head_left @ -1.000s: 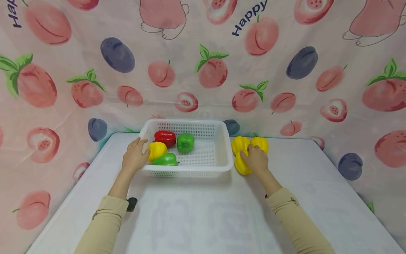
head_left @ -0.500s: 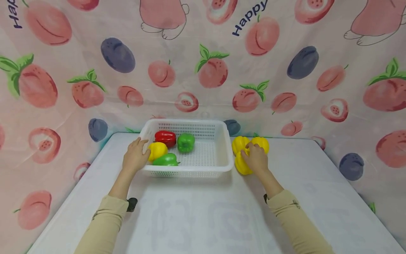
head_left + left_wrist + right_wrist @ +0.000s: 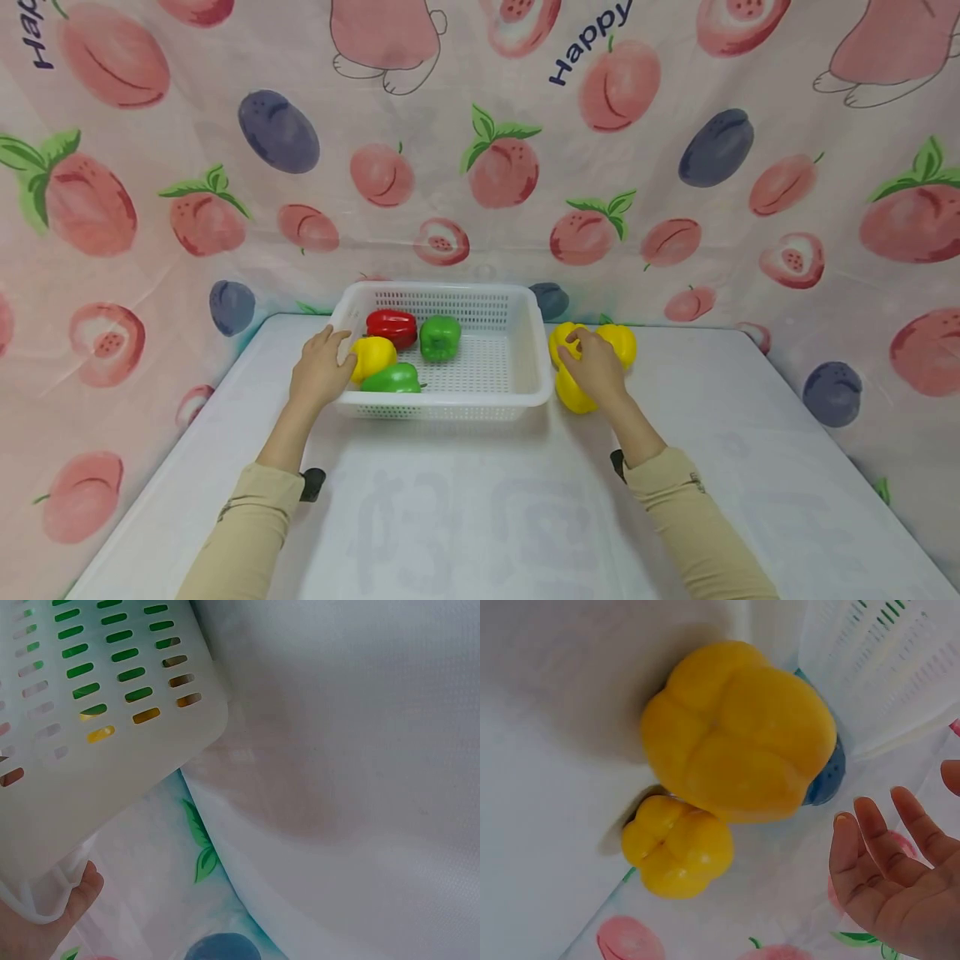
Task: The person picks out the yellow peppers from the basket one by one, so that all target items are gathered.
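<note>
A white plastic basket holds a red bell pepper, a yellow bell pepper and two green bell peppers, one green bell pepper upright and one on its side. My left hand grips the basket's left rim; most of it is cut off in the left wrist view. Over three yellow bell peppers right of the basket hovers my right hand, fingers relaxed and holding nothing. In the right wrist view, that hand is apart from the large near yellow pepper and the smaller-looking one.
A white-covered table bears the basket and the peppers. Behind it hangs a pink fruit-print cloth, close to the basket's back. The loose yellow peppers sit just beside the basket's right wall.
My right hand has lifted off the yellow peppers and shifted slightly left, its fingers spreading. The peppers and basket stay in place, and my left hand has not moved.
</note>
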{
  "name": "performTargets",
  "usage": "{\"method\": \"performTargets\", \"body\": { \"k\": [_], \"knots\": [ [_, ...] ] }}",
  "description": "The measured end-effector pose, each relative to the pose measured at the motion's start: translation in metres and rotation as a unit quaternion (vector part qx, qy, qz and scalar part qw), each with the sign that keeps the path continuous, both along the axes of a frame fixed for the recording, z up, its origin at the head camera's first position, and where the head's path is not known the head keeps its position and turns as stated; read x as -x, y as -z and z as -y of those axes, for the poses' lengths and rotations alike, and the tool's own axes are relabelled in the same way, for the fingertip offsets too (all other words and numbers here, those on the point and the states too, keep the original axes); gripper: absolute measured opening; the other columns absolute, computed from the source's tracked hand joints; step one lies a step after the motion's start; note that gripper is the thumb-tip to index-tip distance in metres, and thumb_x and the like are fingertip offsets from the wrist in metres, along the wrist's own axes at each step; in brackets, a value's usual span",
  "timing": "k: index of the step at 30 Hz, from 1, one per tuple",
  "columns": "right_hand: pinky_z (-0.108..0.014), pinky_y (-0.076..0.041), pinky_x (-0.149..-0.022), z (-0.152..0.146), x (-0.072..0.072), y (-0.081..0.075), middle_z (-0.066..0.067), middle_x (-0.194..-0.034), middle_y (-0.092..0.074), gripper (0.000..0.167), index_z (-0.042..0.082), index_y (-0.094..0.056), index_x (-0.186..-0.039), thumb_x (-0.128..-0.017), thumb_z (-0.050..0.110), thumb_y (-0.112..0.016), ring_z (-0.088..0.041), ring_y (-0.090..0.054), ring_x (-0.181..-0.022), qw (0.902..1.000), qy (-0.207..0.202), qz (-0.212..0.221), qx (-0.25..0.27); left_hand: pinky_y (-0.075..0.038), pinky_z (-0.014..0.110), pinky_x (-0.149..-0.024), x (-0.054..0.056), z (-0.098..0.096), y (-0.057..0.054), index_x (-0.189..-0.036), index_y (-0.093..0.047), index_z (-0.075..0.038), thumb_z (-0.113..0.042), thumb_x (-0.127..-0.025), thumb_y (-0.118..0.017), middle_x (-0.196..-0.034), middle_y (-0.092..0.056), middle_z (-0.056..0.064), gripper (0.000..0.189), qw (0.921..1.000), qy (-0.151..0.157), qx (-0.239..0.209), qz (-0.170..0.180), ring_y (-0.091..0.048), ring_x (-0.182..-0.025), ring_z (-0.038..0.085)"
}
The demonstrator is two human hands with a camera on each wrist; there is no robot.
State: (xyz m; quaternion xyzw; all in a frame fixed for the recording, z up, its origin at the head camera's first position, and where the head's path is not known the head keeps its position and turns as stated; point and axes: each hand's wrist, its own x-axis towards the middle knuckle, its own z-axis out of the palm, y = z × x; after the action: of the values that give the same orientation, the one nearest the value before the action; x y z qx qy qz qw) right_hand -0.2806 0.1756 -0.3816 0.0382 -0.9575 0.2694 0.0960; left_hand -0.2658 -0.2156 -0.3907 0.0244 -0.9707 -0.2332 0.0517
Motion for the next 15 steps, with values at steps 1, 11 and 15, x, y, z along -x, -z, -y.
{"method": "performTargets", "body": {
  "k": [1,11,15],
  "knots": [
    [-0.046,-0.053,-0.081,0.002,0.000,-0.001,-0.022,-0.108,-0.064,0.033,-0.001,-0.059,-0.112,-0.093,0.025,-0.057,-0.035,-0.060,-0.092,1.0000,0.000,0.001,0.000,-0.027,0.069,-0.103,0.000,0.000,0.000,-0.140,-0.039,0.000,-0.023,-0.096,-0.044,-0.151,-0.024,0.028,0.050,1.0000,-0.001,0.000,0.000,-0.022,-0.137,0.048],
    [-0.041,-0.053,-0.080,0.019,0.006,-0.015,-0.019,-0.108,-0.063,0.036,0.001,-0.058,-0.115,-0.094,0.030,-0.054,-0.030,-0.058,-0.088,0.9998,-0.013,0.012,0.000,-0.027,0.069,-0.104,0.001,0.001,0.002,-0.140,-0.039,0.000,-0.024,-0.096,-0.044,-0.151,-0.024,0.028,0.050,1.0000,-0.005,0.004,0.001,-0.022,-0.138,0.048],
    [-0.040,-0.053,-0.079,0.028,0.009,-0.024,-0.019,-0.108,-0.063,0.036,0.001,-0.058,-0.116,-0.094,0.029,-0.055,-0.029,-0.057,-0.086,0.9995,-0.025,0.015,-0.009,-0.027,0.069,-0.103,0.001,0.002,0.001,-0.140,-0.039,0.000,-0.024,-0.096,-0.044,-0.151,-0.023,0.028,0.050,1.0000,-0.002,0.003,0.000,-0.022,-0.137,0.048]
  ]
}}
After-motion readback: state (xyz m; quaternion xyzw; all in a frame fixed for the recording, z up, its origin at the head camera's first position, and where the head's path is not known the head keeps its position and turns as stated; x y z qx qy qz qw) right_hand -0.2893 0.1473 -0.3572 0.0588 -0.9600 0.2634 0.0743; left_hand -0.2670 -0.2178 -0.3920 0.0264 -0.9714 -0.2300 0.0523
